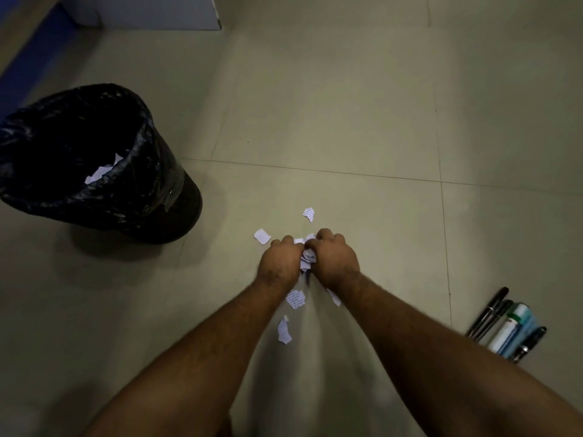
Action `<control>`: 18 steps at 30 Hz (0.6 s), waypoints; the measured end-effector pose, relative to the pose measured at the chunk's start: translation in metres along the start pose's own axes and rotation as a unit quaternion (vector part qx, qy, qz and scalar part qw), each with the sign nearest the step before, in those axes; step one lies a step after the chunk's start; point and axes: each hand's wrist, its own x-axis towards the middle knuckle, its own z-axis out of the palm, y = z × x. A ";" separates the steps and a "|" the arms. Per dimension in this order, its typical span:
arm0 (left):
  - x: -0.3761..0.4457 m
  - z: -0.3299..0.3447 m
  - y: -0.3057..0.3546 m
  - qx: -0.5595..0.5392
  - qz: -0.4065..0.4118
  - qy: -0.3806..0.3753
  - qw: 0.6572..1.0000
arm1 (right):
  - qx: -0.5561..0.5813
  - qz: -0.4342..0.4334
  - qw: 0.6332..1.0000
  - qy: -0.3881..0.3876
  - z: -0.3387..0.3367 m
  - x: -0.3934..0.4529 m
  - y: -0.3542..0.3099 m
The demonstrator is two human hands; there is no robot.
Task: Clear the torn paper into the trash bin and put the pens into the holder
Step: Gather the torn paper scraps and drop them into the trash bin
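Torn paper scraps, a small crumpled bunch (306,252), sit pressed between two hands on the tiled floor (347,121). Left hand (279,261) and right hand (334,257) both have fingers curled around the bunch, knuckles up. Loose scraps lie just around them: one beyond (309,214), one to the left (262,236), three nearer the person (296,299). To the left stands a black-lined trash bin (151,184), already holding some white paper (102,173). Pens and markers (508,326) lie untouched on the floor at the right; no holder is visible. The task looks partly done.
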 end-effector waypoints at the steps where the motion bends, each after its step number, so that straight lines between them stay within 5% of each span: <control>1: -0.003 0.001 -0.002 -0.019 -0.016 0.001 1.000 | 0.016 0.006 1.000 -0.004 0.002 -0.004 0.000; 6: -0.011 -0.005 -0.002 -0.159 -0.121 0.036 0.979 | 0.113 0.054 0.992 -0.016 0.000 -0.013 0.002; 10: -0.014 -0.020 -0.009 -0.286 -0.211 0.083 0.931 | 0.276 0.115 0.952 0.057 -0.017 -0.020 -0.003; 14: -0.014 -0.056 -0.014 -0.333 -0.218 0.093 0.913 | 0.328 0.180 0.923 0.090 -0.040 -0.017 -0.017; 18: -0.023 -0.111 -0.019 -0.342 -0.202 0.104 0.912 | 0.362 0.149 0.914 0.102 -0.079 -0.011 -0.046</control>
